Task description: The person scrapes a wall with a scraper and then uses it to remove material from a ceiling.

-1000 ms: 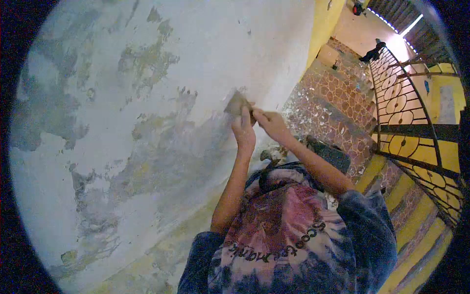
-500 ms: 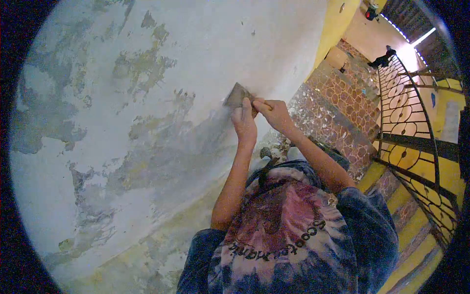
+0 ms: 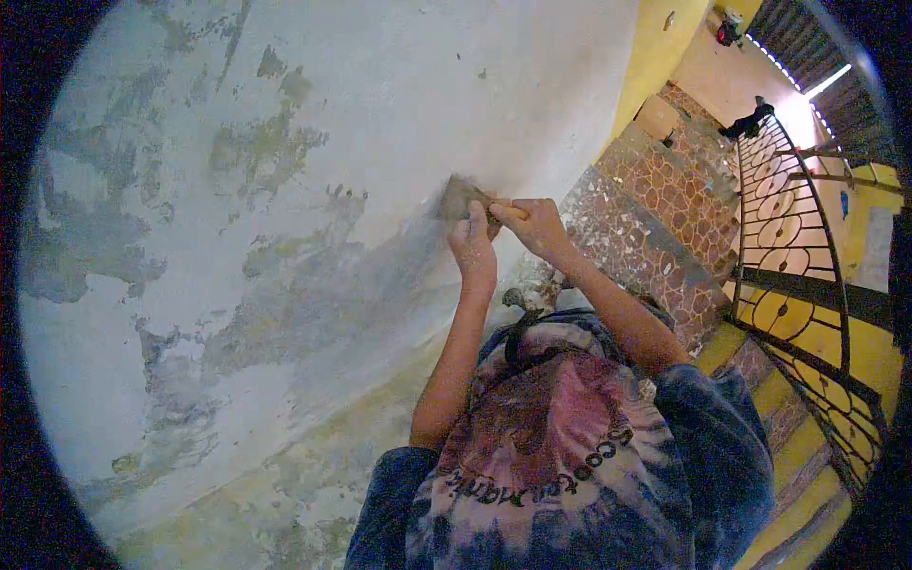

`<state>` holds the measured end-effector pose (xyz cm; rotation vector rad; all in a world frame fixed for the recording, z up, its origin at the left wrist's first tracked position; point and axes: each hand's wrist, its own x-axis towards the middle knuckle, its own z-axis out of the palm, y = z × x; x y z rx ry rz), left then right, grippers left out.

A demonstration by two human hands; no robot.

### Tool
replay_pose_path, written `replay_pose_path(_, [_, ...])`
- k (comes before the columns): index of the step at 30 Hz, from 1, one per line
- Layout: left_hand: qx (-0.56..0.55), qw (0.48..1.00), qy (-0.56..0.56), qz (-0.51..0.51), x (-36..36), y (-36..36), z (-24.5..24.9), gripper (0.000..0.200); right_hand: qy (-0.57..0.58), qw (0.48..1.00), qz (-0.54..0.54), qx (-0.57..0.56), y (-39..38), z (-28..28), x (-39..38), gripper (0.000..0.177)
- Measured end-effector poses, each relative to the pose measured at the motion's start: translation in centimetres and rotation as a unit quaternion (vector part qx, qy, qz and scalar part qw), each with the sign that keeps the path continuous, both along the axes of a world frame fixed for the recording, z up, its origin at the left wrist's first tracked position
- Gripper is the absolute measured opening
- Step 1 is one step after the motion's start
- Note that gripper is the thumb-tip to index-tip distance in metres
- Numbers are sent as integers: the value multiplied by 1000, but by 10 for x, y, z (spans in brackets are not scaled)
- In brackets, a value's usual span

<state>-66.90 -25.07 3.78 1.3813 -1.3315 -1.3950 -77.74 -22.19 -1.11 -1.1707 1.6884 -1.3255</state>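
My right hand point(image 3: 534, 226) is wrapped round the wooden handle point(image 3: 511, 211) of a scraper. The scraper's flat grey metal blade point(image 3: 459, 199) lies against the wall point(image 3: 399, 114). My left hand point(image 3: 473, 243) presses its fingers on the blade near the handle. Around the blade the wall is whitish, with grey and greenish patches of bare or peeled surface to the left and below. The blade's edge is somewhat blurred.
Pale flakes lie on the stone-patterned floor point(image 3: 655, 204) right of my hands. A black metal railing point(image 3: 788, 280) curves along the right, beside yellow-edged steps point(image 3: 727, 344). A dark object point(image 3: 749, 121) hangs at the railing's far end.
The scraper blade and both hands have moved slightly down and left along the wall. The view has shifted a little. Both hands keep their hold.
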Motion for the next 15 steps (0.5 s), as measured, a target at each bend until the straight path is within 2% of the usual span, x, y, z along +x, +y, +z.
replay_pose_path(2, [-10,999,38,0,-6,9,-5,42,16,1000,6,2,8,-11,-4,49])
replay_pose_path(4, [21,998,51,11,-12,13,-6,40,21,995,35,90,8,-35,-6,38])
replay_pose_path(5, [18,998,54,11,-14,11,-5,40,24,995,35,87,5,-30,-7,38])
replay_pose_path(7, [-49,997,50,32,-8,9,-3,38,-20,998,-16,-50,4,-7,-2,40])
replay_pose_path(10, [15,997,81,11,9,-2,11,46,-11,999,43,8,-4,47,-7,42])
replay_pose_path(11, [13,997,81,11,4,-1,20,46,-11,999,43,6,-6,46,-9,42])
replay_pose_path(13, [-6,993,88,73,-8,7,39,39,73,992,75,70,-8,36,-10,40])
replay_pose_path(14, [-7,993,89,74,-10,8,35,39,75,992,76,68,-7,17,-7,40])
replay_pose_path(15, [-8,996,66,51,-11,8,26,39,29,999,43,16,-5,-12,0,40])
